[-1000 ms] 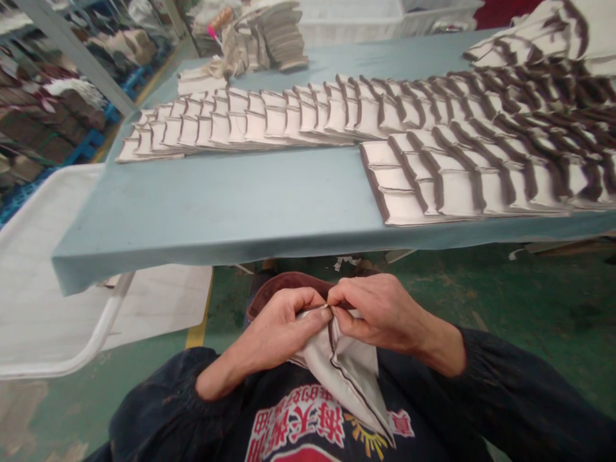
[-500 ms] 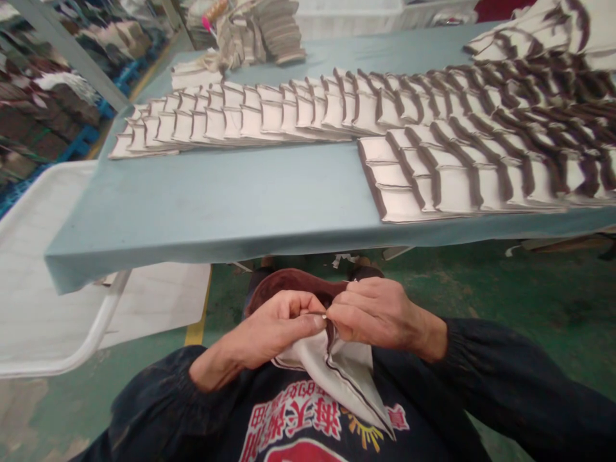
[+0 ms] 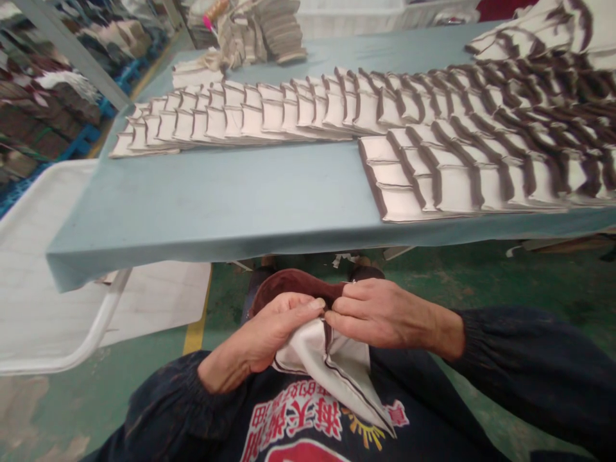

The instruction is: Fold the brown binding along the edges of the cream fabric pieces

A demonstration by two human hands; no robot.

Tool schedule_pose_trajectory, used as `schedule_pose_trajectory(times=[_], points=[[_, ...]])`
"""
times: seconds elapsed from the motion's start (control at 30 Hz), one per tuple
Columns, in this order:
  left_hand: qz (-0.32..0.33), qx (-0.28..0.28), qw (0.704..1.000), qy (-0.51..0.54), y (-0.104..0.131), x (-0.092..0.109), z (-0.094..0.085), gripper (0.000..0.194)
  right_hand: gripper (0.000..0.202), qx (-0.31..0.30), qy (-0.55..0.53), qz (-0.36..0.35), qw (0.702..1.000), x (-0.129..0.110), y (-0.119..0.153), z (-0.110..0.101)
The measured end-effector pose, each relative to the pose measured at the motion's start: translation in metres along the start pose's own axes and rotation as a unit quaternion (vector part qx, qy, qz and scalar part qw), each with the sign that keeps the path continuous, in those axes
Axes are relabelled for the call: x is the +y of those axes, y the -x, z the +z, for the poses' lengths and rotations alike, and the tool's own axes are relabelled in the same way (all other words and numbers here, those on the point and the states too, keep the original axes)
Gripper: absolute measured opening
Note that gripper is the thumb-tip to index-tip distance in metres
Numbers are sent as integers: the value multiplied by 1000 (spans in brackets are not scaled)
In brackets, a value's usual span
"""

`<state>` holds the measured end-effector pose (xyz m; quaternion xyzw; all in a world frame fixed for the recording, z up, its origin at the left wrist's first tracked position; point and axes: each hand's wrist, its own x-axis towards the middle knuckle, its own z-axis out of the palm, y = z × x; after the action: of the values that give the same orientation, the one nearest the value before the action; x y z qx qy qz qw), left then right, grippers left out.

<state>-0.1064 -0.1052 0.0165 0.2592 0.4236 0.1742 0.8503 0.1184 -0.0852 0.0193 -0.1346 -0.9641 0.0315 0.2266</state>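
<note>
Above my lap hangs a white fabric piece (image 3: 308,346) with dark brown edging and a brown part curving behind my hands. My left hand (image 3: 276,327) pinches its upper edge between thumb and fingers. Close beside it, my right hand (image 3: 380,313) is closed on the same edge, fingertips nearly touching the left thumb. A thin light-coloured tip shows at the right hand's upper knuckles; what it is, I cannot make out. The fabric's lower corner points down over my dark printed apron (image 3: 298,417).
A table with a blue-green cloth (image 3: 216,199) lies ahead. On it are overlapping rows of white pieces with brown edges (image 3: 447,167) and beige stacks (image 3: 279,32) at the back. A white-rimmed cart (image 3: 91,350) stands at the left, beside the table.
Both hands remain at the fabric's edge. My right wrist and sleeve have shifted slightly right, and the left thumb has lifted a little along the edge.
</note>
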Motion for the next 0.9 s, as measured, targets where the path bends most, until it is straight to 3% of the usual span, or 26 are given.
schedule_pose_trajectory(times=[0.17,0.33,0.47,0.6,0.73,0.9], points=[[26,-27,998,-55,4,-1,-6,55,34,5,3,29,1000,-10,2,1],[55,-59,987,-135,10,6,-10,56,27,54,-11,78,995,-23,3,5],[78,-72,977,-187,13,8,-10,57,25,110,-101,113,982,-31,2,5],[121,-45,961,-246,13,9,-6,50,21,139,-182,179,957,-34,0,1],[193,-6,915,-354,16,12,0,28,23,95,-206,264,938,-33,-2,-7],[294,8,826,-481,24,16,7,19,38,1,-214,281,935,-27,-11,-19]])
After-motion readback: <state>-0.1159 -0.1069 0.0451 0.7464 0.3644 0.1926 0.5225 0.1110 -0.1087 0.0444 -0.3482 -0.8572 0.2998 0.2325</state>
